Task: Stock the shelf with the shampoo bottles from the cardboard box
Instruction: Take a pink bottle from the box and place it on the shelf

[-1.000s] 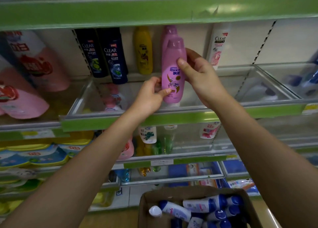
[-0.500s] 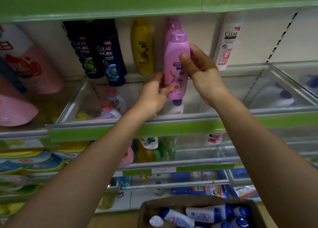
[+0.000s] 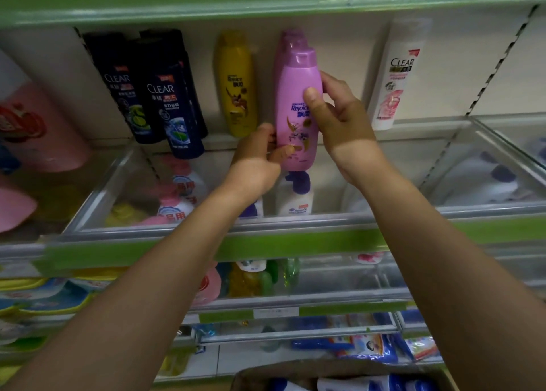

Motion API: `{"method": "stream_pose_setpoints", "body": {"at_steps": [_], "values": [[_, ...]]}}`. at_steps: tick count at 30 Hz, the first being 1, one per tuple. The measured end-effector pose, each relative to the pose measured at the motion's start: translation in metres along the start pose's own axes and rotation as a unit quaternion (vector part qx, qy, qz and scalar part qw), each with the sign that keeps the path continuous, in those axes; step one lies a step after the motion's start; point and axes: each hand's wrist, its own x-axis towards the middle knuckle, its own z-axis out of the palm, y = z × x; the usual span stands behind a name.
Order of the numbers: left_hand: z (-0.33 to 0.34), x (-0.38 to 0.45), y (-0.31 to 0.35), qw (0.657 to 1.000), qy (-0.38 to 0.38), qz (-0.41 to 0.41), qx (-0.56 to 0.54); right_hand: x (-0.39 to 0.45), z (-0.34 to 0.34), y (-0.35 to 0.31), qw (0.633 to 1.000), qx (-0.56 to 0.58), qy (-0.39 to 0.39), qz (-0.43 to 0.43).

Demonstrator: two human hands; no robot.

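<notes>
Step in hand: a pink shampoo bottle point(image 3: 298, 110) was being set upright on the upper shelf point(image 3: 295, 225), at about 12 o'clock from the person.
Right hand point(image 3: 342, 124): its grip was closed round the bottle's upper body, thumb across the label.
Left hand point(image 3: 254, 160): its grip pinched the bottle's lower left edge, at 7 o'clock of the bottle.
Bottle position: upright, just in front of another pink bottle point(image 3: 288, 45); I could not tell whether its base already stood on the shelf.
Neighbours: a yellow bottle point(image 3: 237, 86) at 9 o'clock, a white bottle point(image 3: 396, 77) at 3 o'clock, both apart from it.
Cardboard box point(image 3: 325, 373): at 6 o'clock, low in the view, with blue-and-white bottles point(image 3: 369, 383) inside.
How to do it well: probably keep both hands until the base sits flat, align the label to the front, then release the lower hand first.
Risk: pushing too far back could knock the bottle behind.
</notes>
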Motion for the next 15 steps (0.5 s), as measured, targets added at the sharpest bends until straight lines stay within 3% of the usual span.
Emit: {"method": "stream_pose_setpoints", "body": {"at_steps": [15], "values": [[0.0018, 0.0099, -0.0031, 1.0, -0.002, -0.019, -0.009, 0.0053, 0.0013, -0.002, 0.999, 0.021, -0.008, 0.024]]}}
